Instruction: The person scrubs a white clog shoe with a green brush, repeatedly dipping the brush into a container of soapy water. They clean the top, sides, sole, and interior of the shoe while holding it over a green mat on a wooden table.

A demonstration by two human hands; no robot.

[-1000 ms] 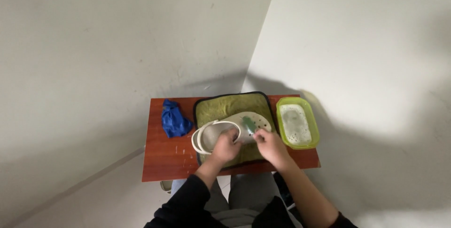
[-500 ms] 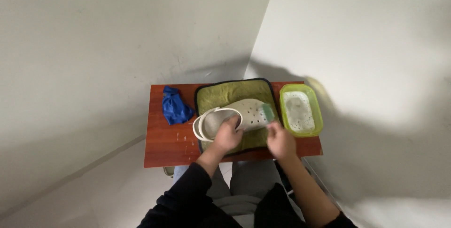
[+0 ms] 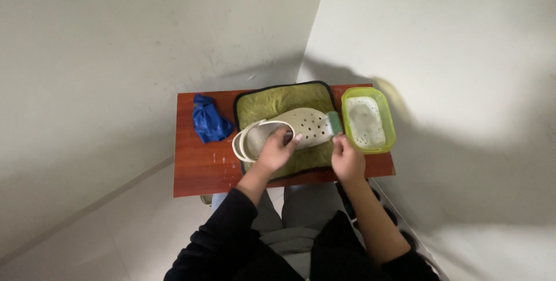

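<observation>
Steadying the cream perforated rubber clog (image 3: 292,126) on the olive-green towel (image 3: 278,100), my left hand (image 3: 277,149) is gripping its heel opening. I am pinching a small green sponge (image 3: 334,122) against the toe with my right hand (image 3: 347,158), beside the green-rimmed tub of soapy water (image 3: 391,125) on the reddish wooden desk (image 3: 200,165).

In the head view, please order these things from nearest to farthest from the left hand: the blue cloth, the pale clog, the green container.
From the left hand:
1. pale clog, under its fingers, on the green mat.
2. blue cloth, at the table's left end.
3. green container, at the right end.
</observation>
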